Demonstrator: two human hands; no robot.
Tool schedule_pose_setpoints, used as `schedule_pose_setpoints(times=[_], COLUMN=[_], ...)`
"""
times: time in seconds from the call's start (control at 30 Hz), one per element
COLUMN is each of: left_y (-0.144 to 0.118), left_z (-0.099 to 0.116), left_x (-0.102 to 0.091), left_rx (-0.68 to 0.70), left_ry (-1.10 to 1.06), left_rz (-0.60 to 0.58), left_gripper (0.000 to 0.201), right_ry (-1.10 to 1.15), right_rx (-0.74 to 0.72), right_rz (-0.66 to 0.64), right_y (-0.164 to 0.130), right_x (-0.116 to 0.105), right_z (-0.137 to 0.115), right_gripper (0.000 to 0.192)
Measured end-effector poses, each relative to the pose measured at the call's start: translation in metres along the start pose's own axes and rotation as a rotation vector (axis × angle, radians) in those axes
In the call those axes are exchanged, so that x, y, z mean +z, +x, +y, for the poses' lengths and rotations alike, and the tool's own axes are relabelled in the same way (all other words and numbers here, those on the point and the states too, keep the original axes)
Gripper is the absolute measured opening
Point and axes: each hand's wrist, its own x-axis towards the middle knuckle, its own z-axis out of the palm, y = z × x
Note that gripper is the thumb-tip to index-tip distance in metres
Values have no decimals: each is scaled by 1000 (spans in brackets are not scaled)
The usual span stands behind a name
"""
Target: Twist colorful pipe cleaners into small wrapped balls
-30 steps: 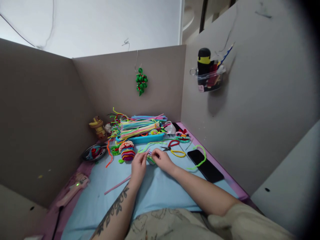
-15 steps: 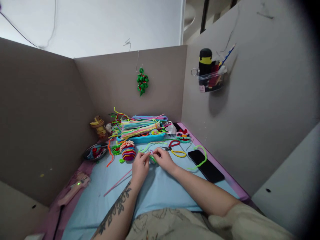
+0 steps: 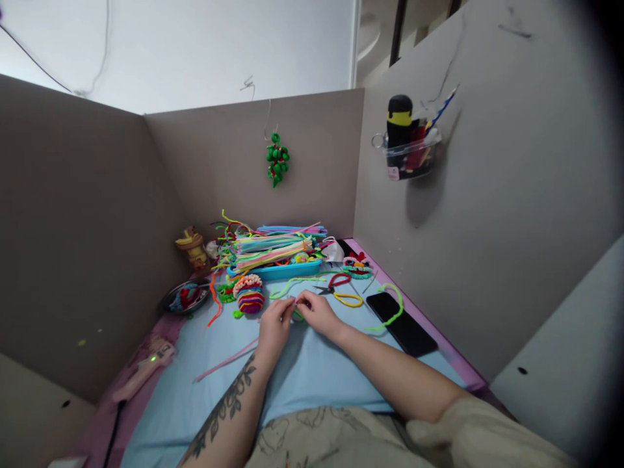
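My left hand and my right hand meet over the blue cloth, both with fingertips pinched together. Between them is a small green and pink pipe-cleaner piece, mostly covered by the fingers. A long pink pipe cleaner trails out to the lower left from behind my left wrist. Left of my left hand stands a striped, multicoloured pipe-cleaner figure with a peach top. Scissors with red and yellow handles lie open just beyond my right hand.
Behind the hands, a blue tray carries bundles of pipe cleaners. A black phone lies right, a green pipe cleaner across it. A pink glue gun and a dark bowl are left. Grey panels enclose the table.
The pink pipe cleaner's free end has swung a little to the left. My fingers have shifted slightly, and less of the small piece shows between them.
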Motion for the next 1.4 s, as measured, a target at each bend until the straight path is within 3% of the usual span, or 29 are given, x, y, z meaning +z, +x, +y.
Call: schedule_pose_setpoints(times=[0.17,0.47,0.8,1.4], left_y=[2,2,2,2], left_z=[2,2,-4,-1], left_x=[-2,-1,4,6], left_rx=[-70,-19,-162,-106], left_ry=[49,-14,-114,-35], left_rz=[28,28,30,29], left_gripper=[15,23,15,13], right_ry=[27,34,34,72], right_rx=[29,23,28,20], right_rz=[27,34,36,23], right_y=[0,0,0,-1], right_x=[-1,1,1,1], right_z=[-2,1,-1,-7], right_gripper=[9,8,9,10])
